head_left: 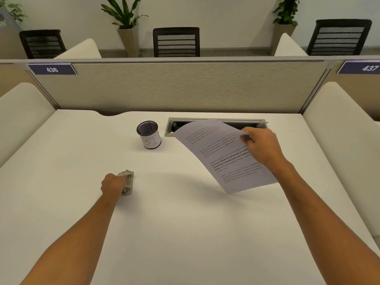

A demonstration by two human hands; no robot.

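Printed sheet held up off the counter in your right hand, beige tool gripped by your left hand.

You pinch the sheet at its far right edge, fingers curled onto the paper, so the page hangs bowed and tilted. Its near corner dips lowest above the counter and its far edge crosses the cable slot. Holding it by one edge leaves the rest free to feed toward the tool, I judge. Your left fingers are clenched round the beige tool (a punch or a stapler, too small to tell), steadying it flat on the counter, well apart from the sheet. The mesh cup stands farther back, touching neither.
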